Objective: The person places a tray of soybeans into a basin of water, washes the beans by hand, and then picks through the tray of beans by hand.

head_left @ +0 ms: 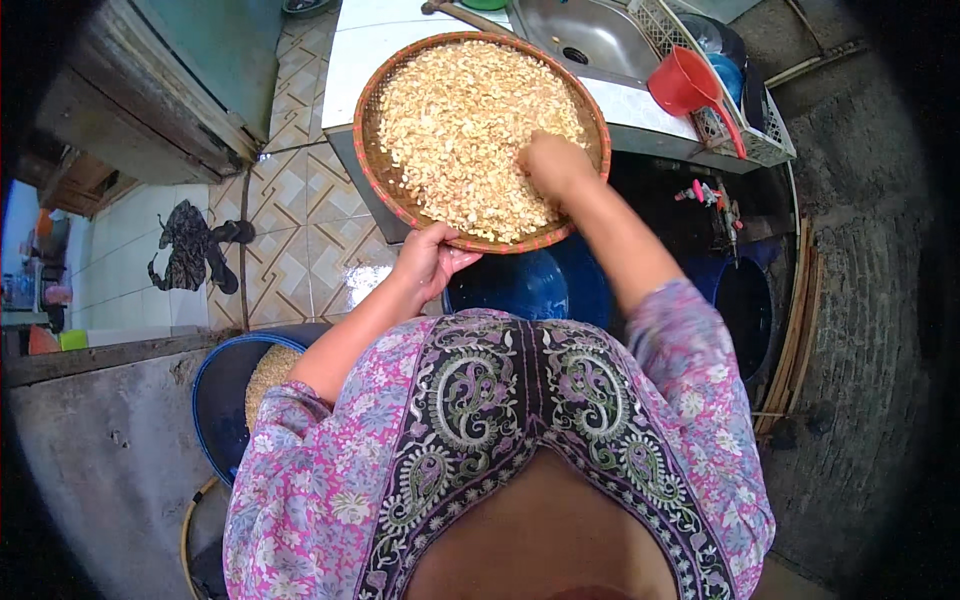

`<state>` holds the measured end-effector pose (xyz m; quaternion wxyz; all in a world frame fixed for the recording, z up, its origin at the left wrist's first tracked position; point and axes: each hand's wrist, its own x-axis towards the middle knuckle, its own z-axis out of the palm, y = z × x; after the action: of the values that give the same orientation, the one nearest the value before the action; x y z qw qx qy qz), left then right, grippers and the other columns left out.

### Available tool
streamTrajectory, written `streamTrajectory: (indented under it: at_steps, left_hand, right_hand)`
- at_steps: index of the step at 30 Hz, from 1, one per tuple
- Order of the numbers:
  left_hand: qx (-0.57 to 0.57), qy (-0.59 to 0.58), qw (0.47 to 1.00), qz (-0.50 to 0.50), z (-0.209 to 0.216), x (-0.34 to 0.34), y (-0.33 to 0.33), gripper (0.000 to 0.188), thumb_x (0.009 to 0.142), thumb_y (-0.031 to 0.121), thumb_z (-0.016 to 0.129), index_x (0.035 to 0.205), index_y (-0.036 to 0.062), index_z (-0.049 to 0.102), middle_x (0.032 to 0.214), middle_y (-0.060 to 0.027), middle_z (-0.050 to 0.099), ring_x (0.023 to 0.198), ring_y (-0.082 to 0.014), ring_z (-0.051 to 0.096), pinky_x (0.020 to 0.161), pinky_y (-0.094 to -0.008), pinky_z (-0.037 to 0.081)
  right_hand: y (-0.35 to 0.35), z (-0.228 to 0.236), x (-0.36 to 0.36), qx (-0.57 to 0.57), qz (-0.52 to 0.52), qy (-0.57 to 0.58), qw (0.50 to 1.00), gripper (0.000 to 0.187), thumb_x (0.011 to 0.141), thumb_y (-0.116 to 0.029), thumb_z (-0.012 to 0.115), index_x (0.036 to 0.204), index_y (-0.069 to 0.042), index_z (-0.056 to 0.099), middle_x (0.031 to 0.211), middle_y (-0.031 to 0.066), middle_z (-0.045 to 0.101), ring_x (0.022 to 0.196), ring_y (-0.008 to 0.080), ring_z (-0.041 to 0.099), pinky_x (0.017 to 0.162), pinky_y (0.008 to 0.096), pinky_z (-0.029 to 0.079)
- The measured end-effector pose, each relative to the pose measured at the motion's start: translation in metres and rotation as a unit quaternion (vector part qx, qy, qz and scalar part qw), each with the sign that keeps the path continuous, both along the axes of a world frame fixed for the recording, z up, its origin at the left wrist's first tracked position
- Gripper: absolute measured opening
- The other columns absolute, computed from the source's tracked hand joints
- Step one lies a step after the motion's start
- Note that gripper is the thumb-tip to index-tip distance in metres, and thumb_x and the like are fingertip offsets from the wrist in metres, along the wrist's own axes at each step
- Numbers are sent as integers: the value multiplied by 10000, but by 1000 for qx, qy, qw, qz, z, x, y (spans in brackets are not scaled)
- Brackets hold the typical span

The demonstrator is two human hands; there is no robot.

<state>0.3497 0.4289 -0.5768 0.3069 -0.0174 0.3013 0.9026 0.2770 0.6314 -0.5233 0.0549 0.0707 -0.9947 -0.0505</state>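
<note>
A round woven tray (362, 150) with a reddish rim is held out in front of me. It bears a wide layer of pale yellow, split bean-like pieces (470, 130). My left hand (428, 262) grips the near rim, thumb on top and the other fingers below. Over the right part of the tray, my right hand (556, 168) is lowered onto the pieces with its fingers curled in. Whatever those fingers may hold is hidden. The tray's far side overlaps the edge of a white tiled counter (350, 70).
Blue barrels stand below, one (530, 285) under the tray. A blue tub (215, 400) of grain-like pieces is at left. A red dipper (685, 82) lies by the metal sink (590, 30) and a dish rack (770, 135). A tap (715, 195) juts out at right.
</note>
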Motion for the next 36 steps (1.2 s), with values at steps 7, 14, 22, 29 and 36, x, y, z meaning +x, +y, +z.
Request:
streamTrajectory:
  at_steps: [7,14,22,29,36]
  left_hand:
    - [-4,-4,1000,4,-2,0,-2,351,684,35,360,1009,-92,322,888,-215,494,723,-266,550,597,-310,502]
    - [-12,-7,1000,-17,-7,-2,-6,349,685,41,367,1021,-46,336,914,-176,494,783,-243,529,681,-361,449]
    - [-11,1,1000,5,-2,1,-2,315,703,37,360,999,-69,344,884,-191,504,734,-246,549,625,-317,487]
    - [-26,12,999,18,-2,4,-9,343,692,35,365,1029,-22,338,922,-170,496,793,-237,535,684,-336,461]
    - [-14,2,1000,7,0,6,-5,377,674,20,392,1046,12,331,956,-149,483,816,-242,525,694,-354,447]
  right_hand:
    - [-35,27,3,-277,88,17,957,156,652,-151,494,760,-76,577,730,132,553,708,265,530,667,327,413]
    - [-11,59,10,-393,41,32,918,166,691,-134,540,821,-31,550,687,50,553,623,98,519,568,227,415]
    - [184,67,51,-43,-309,193,930,260,690,-249,510,865,-62,554,856,156,542,814,272,520,702,328,400]
    - [-11,62,-16,-295,58,105,948,210,659,-164,509,813,-31,558,826,139,543,775,249,518,687,314,400]
    - [-135,9,-52,-179,239,1,954,168,649,-124,509,798,-140,587,812,110,510,774,259,497,675,334,409]
